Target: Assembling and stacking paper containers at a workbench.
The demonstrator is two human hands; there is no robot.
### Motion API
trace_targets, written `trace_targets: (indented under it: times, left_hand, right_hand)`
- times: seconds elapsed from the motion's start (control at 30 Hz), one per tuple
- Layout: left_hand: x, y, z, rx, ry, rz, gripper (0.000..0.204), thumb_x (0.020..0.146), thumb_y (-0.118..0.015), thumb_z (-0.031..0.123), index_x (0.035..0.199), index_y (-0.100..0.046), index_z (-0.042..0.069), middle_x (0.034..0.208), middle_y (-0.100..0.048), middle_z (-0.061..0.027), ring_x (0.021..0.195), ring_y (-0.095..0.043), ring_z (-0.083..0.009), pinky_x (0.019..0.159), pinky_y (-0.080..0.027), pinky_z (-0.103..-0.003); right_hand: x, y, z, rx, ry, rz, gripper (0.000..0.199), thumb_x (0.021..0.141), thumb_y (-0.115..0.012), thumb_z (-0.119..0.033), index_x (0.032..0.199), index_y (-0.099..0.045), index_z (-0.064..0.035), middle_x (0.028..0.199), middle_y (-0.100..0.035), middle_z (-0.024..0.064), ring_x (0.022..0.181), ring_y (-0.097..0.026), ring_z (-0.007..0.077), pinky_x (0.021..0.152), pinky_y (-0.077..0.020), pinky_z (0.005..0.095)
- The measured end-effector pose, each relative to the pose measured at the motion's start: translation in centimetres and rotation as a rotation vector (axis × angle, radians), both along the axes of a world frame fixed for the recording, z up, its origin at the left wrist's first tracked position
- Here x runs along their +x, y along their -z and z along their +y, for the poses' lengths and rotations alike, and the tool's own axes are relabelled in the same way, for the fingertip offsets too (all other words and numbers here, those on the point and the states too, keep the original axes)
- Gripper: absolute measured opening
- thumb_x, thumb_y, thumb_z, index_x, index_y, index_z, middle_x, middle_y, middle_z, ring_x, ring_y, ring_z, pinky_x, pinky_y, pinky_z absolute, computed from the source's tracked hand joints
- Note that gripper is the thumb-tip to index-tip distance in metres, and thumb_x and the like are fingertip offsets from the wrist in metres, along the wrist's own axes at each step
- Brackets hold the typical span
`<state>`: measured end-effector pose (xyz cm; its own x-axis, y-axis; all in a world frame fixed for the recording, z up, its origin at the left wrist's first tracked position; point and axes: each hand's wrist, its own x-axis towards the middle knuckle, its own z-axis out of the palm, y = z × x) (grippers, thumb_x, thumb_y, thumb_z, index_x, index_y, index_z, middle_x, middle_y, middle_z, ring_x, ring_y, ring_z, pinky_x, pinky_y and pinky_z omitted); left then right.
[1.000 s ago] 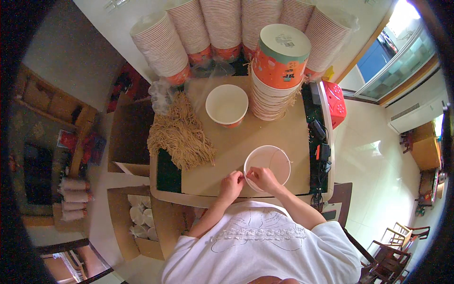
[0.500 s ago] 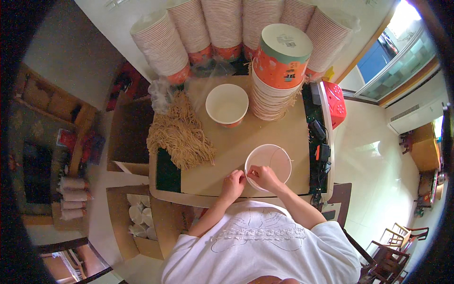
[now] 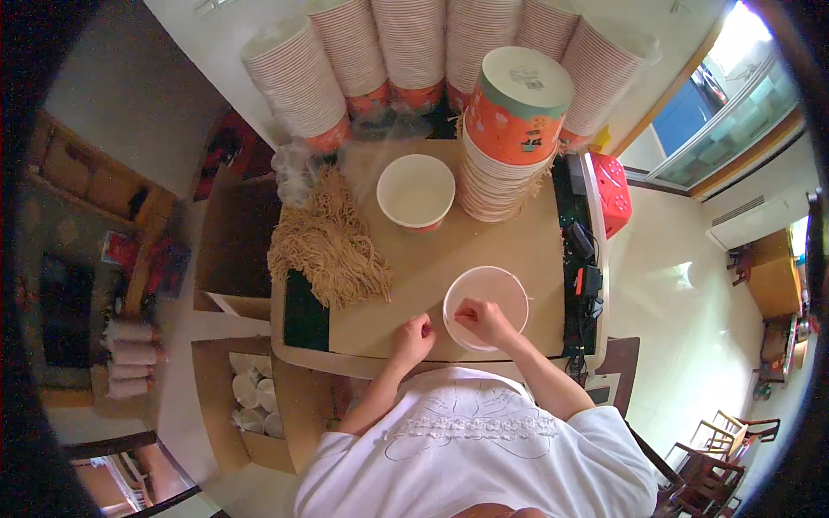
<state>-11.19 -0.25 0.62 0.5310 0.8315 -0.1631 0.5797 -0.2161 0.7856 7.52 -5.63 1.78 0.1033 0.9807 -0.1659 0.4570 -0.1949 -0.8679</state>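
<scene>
- Right hand fingers curled together, pinching the near rim of white bowl.
- Left hand loosely closed on table, just left of bowl.

The bowl under the right hand's grip looks like smooth, matt white paper. Beyond it the tabletop shows matt brown cardboard; left of the grip, a rough, stringy heap of noodles.
</scene>
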Motion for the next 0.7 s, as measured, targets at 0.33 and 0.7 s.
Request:
trace_targets:
  times: [0.33, 0.7]
  left_hand:
    - [-0.1, -0.4, -0.1, 0.007, 0.049, -0.037, 0.023, 0.07, -0.065, 0.016, 0.089, -0.057, 0.005, 0.082, -0.059, -0.0122, 0.073, -0.058, -0.0278, 0.065, -0.046, -0.037]
    - [0.8, -1.7, -0.2, -0.092, -0.061, -0.219, 0.015, 0.074, -0.064, 0.008, 0.087, -0.06, 0.002, 0.081, -0.059, -0.0094, 0.069, -0.06, -0.0187, 0.061, -0.048, -0.029]
  right_hand:
    - [-1.0, -0.1, -0.3, 0.032, 0.011, 0.019, 0.011, 0.072, -0.062, -0.01, 0.081, -0.062, -0.003, 0.069, -0.061, 0.012, 0.062, -0.06, 0.0177, 0.058, -0.0472, 0.0295]
    - [-0.6, -0.9, -0.3, -0.078, 0.059, 0.003, 0.014, 0.074, -0.065, -0.015, 0.083, -0.063, -0.0047, 0.068, -0.061, 0.011, 0.059, -0.058, 0.0171, 0.054, -0.045, 0.0309]
